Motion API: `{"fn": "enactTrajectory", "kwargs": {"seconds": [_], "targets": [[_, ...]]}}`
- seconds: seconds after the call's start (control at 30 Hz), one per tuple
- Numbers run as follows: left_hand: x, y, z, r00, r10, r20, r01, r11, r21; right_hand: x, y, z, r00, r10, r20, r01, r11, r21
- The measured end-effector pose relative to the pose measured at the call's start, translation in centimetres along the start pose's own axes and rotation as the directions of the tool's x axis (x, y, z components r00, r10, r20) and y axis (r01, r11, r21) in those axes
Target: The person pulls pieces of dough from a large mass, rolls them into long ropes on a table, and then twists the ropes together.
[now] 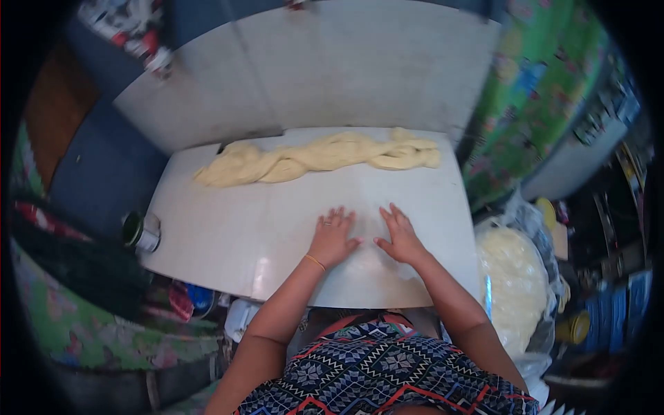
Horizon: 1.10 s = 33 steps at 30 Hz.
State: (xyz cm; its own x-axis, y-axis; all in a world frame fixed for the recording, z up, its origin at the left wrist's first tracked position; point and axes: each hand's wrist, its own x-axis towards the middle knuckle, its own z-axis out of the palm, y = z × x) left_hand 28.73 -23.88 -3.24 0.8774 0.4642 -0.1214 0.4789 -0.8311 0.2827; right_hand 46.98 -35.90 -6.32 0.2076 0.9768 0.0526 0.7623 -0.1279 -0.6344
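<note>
Dark sleeveless top (387,366) with pale snowflake motifs, zigzags and coral-red bands, thin orange-yellow bracelet (315,261), ring (326,223) on left hand (334,237)

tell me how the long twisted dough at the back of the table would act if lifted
The dough would probably sag and stretch if lifted at one end, being long, soft-looking and loosely twisted. It may be fairly heavy, as it spans much of the table. Its folds might slip apart.
</note>
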Motion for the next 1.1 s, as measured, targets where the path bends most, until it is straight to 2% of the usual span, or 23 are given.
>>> {"fn": "enactTrajectory", "kwargs": {"seconds": [0.03, 0.07, 0.1, 0.17, 0.33, 0.43, 0.5, 0.53, 0.57, 0.63, 0.67, 0.73, 0.8, 0.87, 0.9, 0.97, 1.0, 1.03, 1.07, 1.1], "targets": [[-1.1, -3.7, 1.2, 0.978, -0.181, -0.104, 0.182, 0.983, 0.003, 2.7, -0.2, 1.8, 0.998, 0.062, 0.004, -0.060, 0.985, -0.159], [-2.1, -7.0, 2.0, 0.915, -0.349, -0.203, 0.355, 0.935, -0.009, 5.3, -0.5, 3.2, 0.992, 0.122, -0.010, -0.119, 0.942, -0.315], [-3.0, -9.8, 2.3, 0.882, -0.424, -0.205, 0.442, 0.896, 0.049, 7.7, -0.7, 4.3, 0.996, 0.092, 0.005, -0.085, 0.943, -0.321], [-4.1, -12.9, 1.3, 0.873, -0.428, -0.234, 0.445, 0.895, 0.024, 12.5, -1.0, 5.5, 0.981, 0.161, -0.109, -0.191, 0.896, -0.401], [-2.4, -17.3, -0.4, 0.873, -0.406, -0.269, 0.414, 0.910, -0.029, 21.2, -3.4, 7.3, 0.983, 0.085, -0.161, -0.151, 0.873, -0.464], [-0.6, -19.3, -1.3, 0.894, -0.372, -0.249, 0.381, 0.924, -0.010, 24.4, -5.6, 9.4, 0.976, 0.103, -0.194, -0.171, 0.911, -0.376], [0.0, -20.1, -1.8, 0.910, -0.342, -0.233, 0.346, 0.938, -0.023, 24.6, -5.5, 10.1, 0.908, 0.111, -0.405, -0.226, 0.941, -0.250], [0.6, -20.1, -1.9, 0.921, -0.319, -0.222, 0.320, 0.947, -0.035, 24.3, -5.2, 10.2, 0.895, 0.139, -0.423, -0.264, 0.931, -0.254], [1.0, -20.2, -1.7, 0.936, -0.281, -0.210, 0.280, 0.959, -0.036, 24.1, -4.9, 10.3, 0.895, 0.098, -0.435, -0.207, 0.955, -0.211], [1.3, -20.5, -1.3, 0.895, -0.262, -0.361, 0.273, 0.962, -0.020, 23.8, -4.6, 10.5, 0.871, 0.014, -0.492, -0.123, 0.974, -0.189], [1.3, -20.5, -1.2, 0.905, -0.239, -0.352, 0.247, 0.969, -0.022, 23.7, -4.5, 10.5, 0.864, 0.034, -0.502, -0.150, 0.970, -0.194], [1.4, -20.6, -2.3, 0.899, -0.232, -0.371, 0.164, 0.965, -0.205, 24.4, -4.8, 10.1, 0.850, 0.073, -0.522, -0.124, 0.990, -0.063], [1.5, -20.6, -2.4, 0.894, -0.187, -0.408, 0.128, 0.978, -0.166, 25.5, -5.0, 8.4, 0.829, 0.065, -0.556, -0.147, 0.984, -0.103], [1.6, -20.5, -2.2, 0.888, -0.147, -0.435, 0.098, 0.986, -0.133, 27.0, -5.2, 6.5, 0.801, 0.235, -0.550, -0.075, 0.952, 0.298], [1.8, -20.5, -2.2, 0.892, -0.131, -0.433, 0.077, 0.987, -0.140, 27.6, -5.7, 5.3, 0.795, 0.240, -0.557, -0.078, 0.951, 0.299], [2.1, -20.8, -2.0, 0.894, -0.103, -0.436, 0.045, 0.989, -0.140, 28.5, -7.9, 2.1, 0.822, 0.103, -0.560, 0.067, 0.959, 0.275], [2.4, -20.9, -1.6, 0.848, -0.115, -0.517, 0.032, 0.986, -0.165, 28.5, -9.1, 0.6, 0.817, 0.102, -0.568, 0.068, 0.960, 0.270], [2.8, -21.1, -1.4, 0.794, -0.128, -0.594, 0.017, 0.982, -0.189, 28.3, -10.5, -0.9, 0.813, 0.070, -0.578, 0.142, 0.939, 0.313], [3.4, -21.4, -1.5, 0.793, -0.120, -0.598, 0.006, 0.982, -0.188, 27.7, -12.2, -2.6, 0.807, 0.039, -0.589, 0.214, 0.910, 0.354], [4.0, -21.8, -1.8, 0.752, -0.123, -0.648, -0.033, 0.974, -0.223, 26.1, -14.7, -5.3, 0.803, 0.071, -0.592, 0.290, 0.821, 0.491]]}}
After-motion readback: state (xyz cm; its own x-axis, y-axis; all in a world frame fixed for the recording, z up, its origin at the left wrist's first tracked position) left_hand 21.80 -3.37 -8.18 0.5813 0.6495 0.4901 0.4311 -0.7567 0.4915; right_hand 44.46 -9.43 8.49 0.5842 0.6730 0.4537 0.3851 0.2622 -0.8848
